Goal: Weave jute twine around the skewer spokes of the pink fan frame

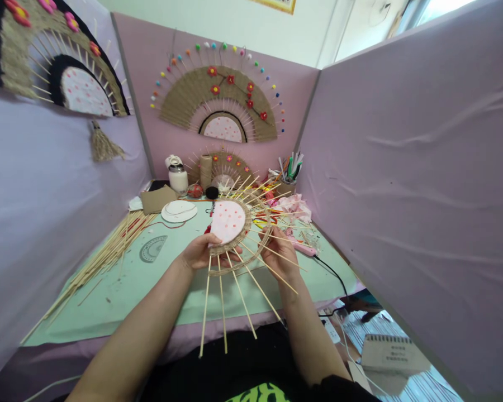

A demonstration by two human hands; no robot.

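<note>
- Currently a stick-ribbed fan (247, 220) is held up over the bench (176, 301), its straight edge toward the left and its thin sticks radiating outward beyond a woven twine band.
- At the fan's lower left end, the left hand (201, 251) has its grip closed on the edge, the thumb over a red-spotted white half-disc (227, 220) and the other fingers behind.
- On the fan's right side, the right hand (279, 254) has thumb and fingers drawn close together at the outer twine ring (224, 272); whether that grip pinches twine, a stick or both, I cannot tell.
- Left of the fan, a protractor (153, 249) lies flat, and farther left runs a long bundle of loose sticks (104, 251).
- Behind the fan and to its left sit a white disc (179, 209), brown cardboard (158, 199), a white jar (178, 180), a twine spool (205, 173) and a black ball (212, 192).
- Right of the fan, near the right hand, lies a pink corded tool (302, 247); crumpled pink cloth (297, 206) is just behind.
- Above and beyond the fan, a larger flowered fan (184, 97) hangs on a pink panel (129, 61).
</note>
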